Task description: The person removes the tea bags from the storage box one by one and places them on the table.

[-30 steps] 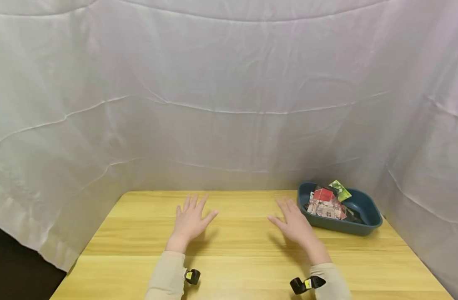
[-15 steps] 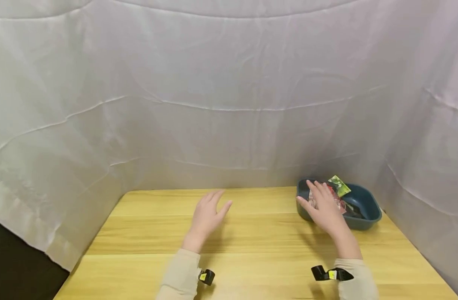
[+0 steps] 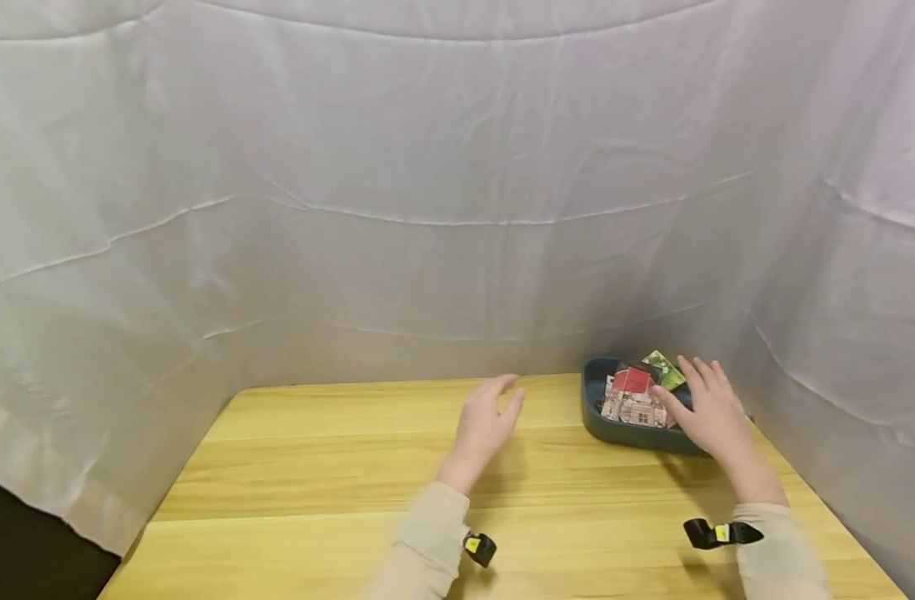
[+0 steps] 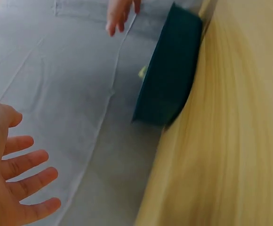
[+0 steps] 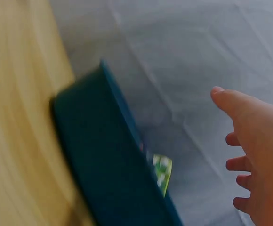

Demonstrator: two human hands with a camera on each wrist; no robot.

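A dark teal basin [image 3: 611, 432] stands at the back right of the wooden table, with flat printed pieces inside. Among them are a red piece [image 3: 632, 381], a pale piece printed with a building [image 3: 642, 412] and a green packet [image 3: 663, 369] leaning over the far rim. My right hand [image 3: 711, 412] hovers over the basin's right part with fingers spread, hiding that end; it holds nothing. Left of the basin, my left hand [image 3: 483, 421] is above the table, fingers relaxed and holding nothing. In the left wrist view its fingers [image 4: 30, 165] are spread apart.
Pale grey cloth [image 3: 397, 275] hangs behind the table and along both sides. The wooden tabletop [image 3: 300, 467] reaches back to the cloth. A black wrist camera [image 3: 480, 548] is strapped at the left sleeve, another black camera [image 3: 716, 533] at the right.
Both hands have moved to the right. The right hand has gone from left of the basin, across it, to its right part; the left hand has come nearer the basin.
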